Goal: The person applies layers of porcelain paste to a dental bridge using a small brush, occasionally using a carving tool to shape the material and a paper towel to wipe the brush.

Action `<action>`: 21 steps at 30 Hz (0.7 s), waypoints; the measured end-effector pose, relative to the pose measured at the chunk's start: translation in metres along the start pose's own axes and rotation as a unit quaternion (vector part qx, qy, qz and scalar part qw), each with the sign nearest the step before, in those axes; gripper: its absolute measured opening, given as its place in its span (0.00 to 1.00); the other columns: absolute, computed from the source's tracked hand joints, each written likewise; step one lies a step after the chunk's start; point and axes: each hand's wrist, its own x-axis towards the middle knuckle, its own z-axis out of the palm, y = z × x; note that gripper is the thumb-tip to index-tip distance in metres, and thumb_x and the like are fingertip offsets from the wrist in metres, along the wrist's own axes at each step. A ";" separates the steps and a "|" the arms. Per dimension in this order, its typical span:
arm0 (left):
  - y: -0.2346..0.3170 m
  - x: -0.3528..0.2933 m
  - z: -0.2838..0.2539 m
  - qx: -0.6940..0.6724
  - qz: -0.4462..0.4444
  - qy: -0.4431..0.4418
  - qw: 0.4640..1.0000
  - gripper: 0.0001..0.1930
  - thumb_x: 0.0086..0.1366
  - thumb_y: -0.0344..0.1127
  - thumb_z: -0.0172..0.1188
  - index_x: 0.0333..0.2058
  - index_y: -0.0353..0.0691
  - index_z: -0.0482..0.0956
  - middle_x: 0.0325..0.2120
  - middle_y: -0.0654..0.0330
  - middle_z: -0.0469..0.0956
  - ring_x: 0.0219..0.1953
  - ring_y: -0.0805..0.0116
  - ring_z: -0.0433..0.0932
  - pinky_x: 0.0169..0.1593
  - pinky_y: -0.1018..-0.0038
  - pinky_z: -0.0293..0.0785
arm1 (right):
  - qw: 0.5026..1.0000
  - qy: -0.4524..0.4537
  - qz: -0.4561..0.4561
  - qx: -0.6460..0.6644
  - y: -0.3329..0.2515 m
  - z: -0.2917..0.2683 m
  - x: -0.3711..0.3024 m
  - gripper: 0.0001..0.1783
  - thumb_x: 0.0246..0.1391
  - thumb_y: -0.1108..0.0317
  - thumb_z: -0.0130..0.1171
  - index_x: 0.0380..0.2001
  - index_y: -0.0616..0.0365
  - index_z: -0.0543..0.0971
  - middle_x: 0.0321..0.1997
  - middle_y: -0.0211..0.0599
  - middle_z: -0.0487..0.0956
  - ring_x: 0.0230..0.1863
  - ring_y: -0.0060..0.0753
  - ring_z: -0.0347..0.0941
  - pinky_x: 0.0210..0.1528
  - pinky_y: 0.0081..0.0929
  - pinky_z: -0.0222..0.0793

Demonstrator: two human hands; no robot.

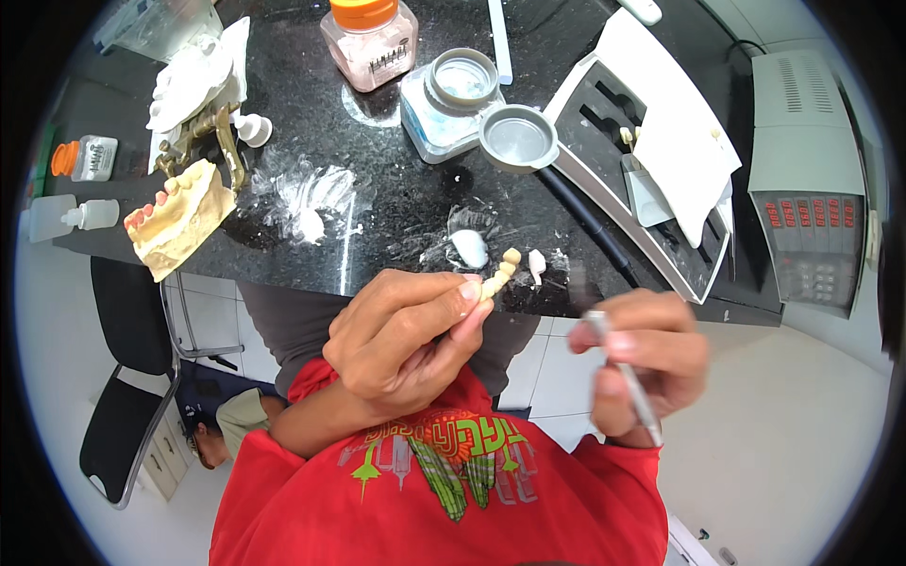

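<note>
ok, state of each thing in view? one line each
left hand: pinching a small cream tooth piece
right hand: gripping a thin metal tool, blurred
orange-capped jar: shut, upright
glass jar: open, lid lying beside it
plaster jaw model: resting at the counter edge

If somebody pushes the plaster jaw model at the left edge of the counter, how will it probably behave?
The plaster jaw model looks rigid and blocky, so it would probably slide rather than roll. It overhangs the counter edge, so a push might tip it off. Its teeth look chippable.
</note>
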 end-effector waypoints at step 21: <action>0.002 0.000 -0.002 0.017 -0.019 -0.027 0.999 0.17 0.42 0.20 0.74 0.33 0.36 0.82 0.27 0.54 0.82 0.23 0.68 0.80 0.23 0.80 0.73 | 0.995 -0.090 0.045 -0.016 0.016 0.006 0.002 0.15 0.36 0.81 0.69 0.32 0.59 0.78 0.25 0.36 0.80 0.20 0.28 0.77 0.20 0.20 0.72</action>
